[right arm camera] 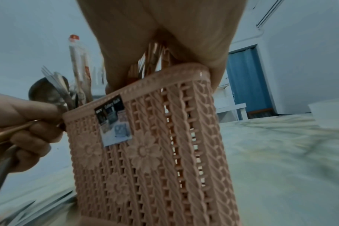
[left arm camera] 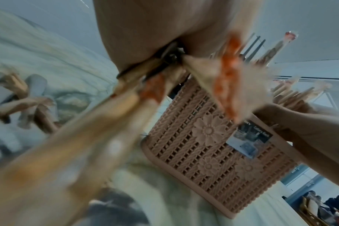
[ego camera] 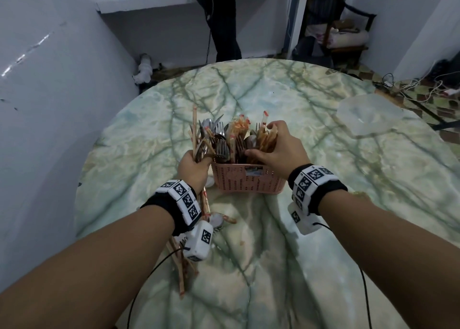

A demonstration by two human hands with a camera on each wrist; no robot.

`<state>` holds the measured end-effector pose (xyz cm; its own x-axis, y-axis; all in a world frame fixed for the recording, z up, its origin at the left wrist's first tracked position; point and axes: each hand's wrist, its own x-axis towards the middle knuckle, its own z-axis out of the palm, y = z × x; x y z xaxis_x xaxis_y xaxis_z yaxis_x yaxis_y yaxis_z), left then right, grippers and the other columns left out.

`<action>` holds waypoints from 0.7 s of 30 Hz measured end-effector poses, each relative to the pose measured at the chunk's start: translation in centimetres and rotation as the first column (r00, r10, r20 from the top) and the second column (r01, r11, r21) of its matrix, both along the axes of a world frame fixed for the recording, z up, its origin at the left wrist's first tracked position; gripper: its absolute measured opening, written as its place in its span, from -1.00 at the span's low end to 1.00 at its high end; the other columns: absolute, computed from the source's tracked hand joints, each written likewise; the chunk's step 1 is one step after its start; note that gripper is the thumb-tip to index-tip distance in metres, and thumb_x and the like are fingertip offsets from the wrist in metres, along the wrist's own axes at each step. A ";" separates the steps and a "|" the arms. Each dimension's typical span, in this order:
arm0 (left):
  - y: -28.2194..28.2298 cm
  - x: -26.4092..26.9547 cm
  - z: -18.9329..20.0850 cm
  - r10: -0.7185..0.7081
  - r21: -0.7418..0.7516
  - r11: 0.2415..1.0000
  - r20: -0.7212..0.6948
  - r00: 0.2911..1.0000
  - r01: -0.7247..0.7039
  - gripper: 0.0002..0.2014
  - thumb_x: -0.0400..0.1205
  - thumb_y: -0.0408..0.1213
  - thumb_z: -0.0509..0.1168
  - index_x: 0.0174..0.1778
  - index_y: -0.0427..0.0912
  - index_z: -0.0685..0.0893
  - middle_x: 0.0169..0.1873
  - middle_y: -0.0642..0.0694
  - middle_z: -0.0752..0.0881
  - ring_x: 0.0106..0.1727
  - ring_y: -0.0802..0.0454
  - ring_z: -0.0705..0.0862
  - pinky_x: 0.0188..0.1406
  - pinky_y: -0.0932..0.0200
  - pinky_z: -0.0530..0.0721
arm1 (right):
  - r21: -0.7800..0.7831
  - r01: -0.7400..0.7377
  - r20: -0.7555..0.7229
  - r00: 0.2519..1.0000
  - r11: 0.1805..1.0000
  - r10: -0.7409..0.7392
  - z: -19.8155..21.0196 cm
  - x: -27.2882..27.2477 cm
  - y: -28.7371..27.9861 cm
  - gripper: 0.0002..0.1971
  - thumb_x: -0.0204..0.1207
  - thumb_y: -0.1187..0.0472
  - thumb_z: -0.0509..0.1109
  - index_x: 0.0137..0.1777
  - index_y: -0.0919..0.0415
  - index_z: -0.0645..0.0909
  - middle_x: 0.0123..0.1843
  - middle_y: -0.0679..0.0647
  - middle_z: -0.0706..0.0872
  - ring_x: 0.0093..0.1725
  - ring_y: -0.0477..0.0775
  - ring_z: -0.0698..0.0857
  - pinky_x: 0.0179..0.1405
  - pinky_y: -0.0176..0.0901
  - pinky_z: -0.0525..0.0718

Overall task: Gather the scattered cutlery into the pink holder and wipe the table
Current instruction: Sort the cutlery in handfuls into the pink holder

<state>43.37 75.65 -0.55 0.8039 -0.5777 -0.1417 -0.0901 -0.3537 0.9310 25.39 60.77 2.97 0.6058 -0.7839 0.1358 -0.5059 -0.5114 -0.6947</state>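
Eatery: marble table (ego camera: 323,179), diners (left arm camera: 327,203), packed cutlery holder (ego camera: 246,179).

A perforated pink plastic weave with moulded flowers and a glossy paper label (right arm camera: 112,120) is shown on the pink holder (ego camera: 245,181), shiny metal on the forks and spoons (ego camera: 221,143), and polished green-veined marble on the table (ego camera: 323,229).

Left hand (ego camera: 193,166) fisted; right hand (ego camera: 275,146) curled.
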 end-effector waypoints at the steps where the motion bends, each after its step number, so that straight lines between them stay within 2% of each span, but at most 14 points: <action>1: 0.6 -0.1 0.1 0.023 0.002 1.000 0.015 1.000 -0.023 -0.77 0.59 -0.01 0.39 -0.11 -0.12 0.65 -0.30 -0.09 0.72 -0.27 -0.15 0.67 -0.16 -0.02 0.63 | 0.004 -0.013 0.008 1.000 1.000 0.013 -0.2 -0.1 -0.1 -0.18 0.30 -0.28 0.67 0.41 0.01 0.33 -0.02 -0.09 0.68 -0.09 0.01 0.70 -0.14 -0.20 0.60; 3: 2.2 0.0 0.1 0.073 0.014 0.997 0.055 0.996 -0.074 -0.70 0.67 0.07 0.38 -0.09 -0.13 0.67 -0.29 -0.07 0.72 -0.27 -0.07 0.67 -0.24 0.07 0.58 | 0.032 -0.057 0.031 0.998 0.998 0.056 -0.5 -0.5 -0.5 -0.06 0.26 -0.31 0.68 0.50 0.02 0.28 0.14 -0.06 0.69 0.02 0.00 0.72 -0.05 -0.19 0.60; 5: 3.9 0.1 0.1 0.120 0.005 0.993 0.088 0.989 -0.121 -0.68 0.67 0.09 0.39 -0.03 -0.13 0.69 -0.29 -0.02 0.71 -0.29 -0.01 0.65 -0.28 0.12 0.52 | 0.064 -0.096 0.070 0.993 0.993 0.091 -0.6 -1.2 -0.8 0.16 0.09 -0.46 0.66 0.61 -0.02 0.20 0.39 0.01 0.61 0.22 0.02 0.69 0.16 -0.09 0.65; 7: 5.4 0.0 0.3 0.155 -0.010 0.988 0.114 0.981 -0.155 -0.75 0.70 0.01 0.36 0.06 -0.12 0.67 -0.27 -0.01 0.70 -0.28 -0.02 0.65 -0.30 0.15 0.52 | 0.104 -0.114 0.086 0.991 0.988 0.105 -0.8 -2.2 -1.0 0.37 -0.07 -0.53 0.65 0.69 0.00 0.12 0.59 0.06 0.45 0.48 0.02 0.53 0.47 0.00 0.55; 9: 6.5 -0.4 0.7 0.157 -0.036 0.988 0.130 0.979 -0.153 -0.86 0.73 -0.06 0.31 0.06 -0.03 0.62 -0.25 -0.05 0.70 -0.27 -0.06 0.66 -0.29 0.11 0.55 | 0.153 -0.139 0.015 0.990 0.978 0.138 -1.5 -3.2 -1.3 0.47 -0.14 -0.46 0.72 0.74 0.07 0.08 0.61 0.00 0.36 0.56 -0.03 0.40 0.58 -0.01 0.43; 11: 6.9 -1.0 1.5 0.135 -0.107 0.987 0.110 0.985 -0.124 -0.94 0.76 -0.10 0.29 0.03 0.03 0.57 -0.27 -0.09 0.72 -0.30 -0.06 0.71 -0.23 0.04 0.68 | 0.171 -0.152 -0.075 0.983 0.974 0.166 -2.4 -3.9 -1.5 0.37 -0.10 -0.35 0.81 0.69 0.07 0.20 0.55 -0.03 0.42 0.49 -0.04 0.50 0.49 -0.03 0.55; 12: 7.0 -1.4 2.1 0.114 -0.143 0.985 0.099 0.989 -0.099 -0.94 0.77 -0.13 0.28 0.06 -0.01 0.58 -0.27 -0.12 0.73 -0.30 -0.06 0.75 -0.20 -0.01 0.74 | 0.164 -0.151 -0.097 0.981 0.975 0.169 -2.8 -4.0 -1.7 0.19 0.00 -0.21 0.83 0.60 0.06 0.31 0.45 -0.01 0.51 0.40 -0.01 0.60 0.32 -0.10 0.66; 13: 6.8 -1.9 2.7 0.087 -0.184 0.980 0.082 0.993 -0.070 -0.90 0.78 -0.16 0.28 0.12 -0.09 0.60 -0.26 -0.17 0.74 -0.29 -0.09 0.77 -0.16 -0.04 0.79 | 0.154 -0.135 -0.109 0.982 0.979 0.153 -2.9 -4.0 -1.7 -0.02 0.12 -0.04 0.82 0.51 0.07 0.38 0.32 0.00 0.57 0.28 0.02 0.67 0.08 -0.22 0.66; 14: 6.7 -2.5 3.4 0.059 -0.229 0.972 0.057 0.997 -0.045 -0.85 0.79 -0.19 0.28 0.18 -0.18 0.60 -0.23 -0.21 0.75 -0.28 -0.13 0.80 -0.16 -0.03 0.81 | 0.142 -0.122 -0.118 0.983 0.982 0.139 -2.7 -4.0 -1.5 -0.16 0.20 0.09 0.79 0.43 0.08 0.41 0.22 0.00 0.60 0.16 0.01 0.69 -0.11 -0.31 0.59; 15: 6.5 -3.2 4.1 0.034 -0.282 0.959 0.030 0.999 -0.024 -0.83 0.79 -0.23 0.27 0.21 -0.24 0.59 -0.21 -0.25 0.76 -0.27 -0.16 0.81 -0.19 0.01 0.81 | 0.138 -0.113 -0.130 0.983 0.984 0.131 -2.6 -3.8 -1.5 -0.24 0.24 0.14 0.77 0.37 0.07 0.42 0.15 -0.02 0.62 0.06 -0.05 0.68 -0.22 -0.35 0.51; 18: 5.7 -5.8 6.0 -0.033 -0.381 0.924 0.005 0.999 0.033 -0.82 0.81 -0.31 0.23 0.26 -0.31 0.60 -0.21 -0.22 0.81 -0.24 -0.19 0.84 -0.22 0.12 0.80 | 0.151 -0.098 -0.156 0.980 0.984 0.122 -2.3 -3.8 -1.0 -0.25 0.25 0.10 0.78 0.34 0.05 0.40 0.07 -0.08 0.62 -0.09 -0.28 0.57 -0.32 -0.38 0.43; 21: 5.1 -8.6 7.8 -0.116 -0.430 0.894 0.041 0.992 0.122 -0.78 0.81 -0.30 0.22 0.23 -0.40 0.62 -0.25 -0.25 0.81 -0.25 -0.24 0.85 -0.19 -0.03 0.85 | 0.154 -0.079 -0.158 0.982 0.985 0.104 -2.5 -3.9 -0.6 -0.17 0.25 0.08 0.79 0.42 0.08 0.37 0.08 -0.08 0.60 -0.06 -0.15 0.59 -0.31 -0.39 0.41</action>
<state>34.79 80.72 7.23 0.7253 -0.6712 0.1533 -0.1199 0.0961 0.9881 21.49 60.15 0.43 0.6803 -0.7281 -0.0840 -0.5757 -0.4600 -0.6760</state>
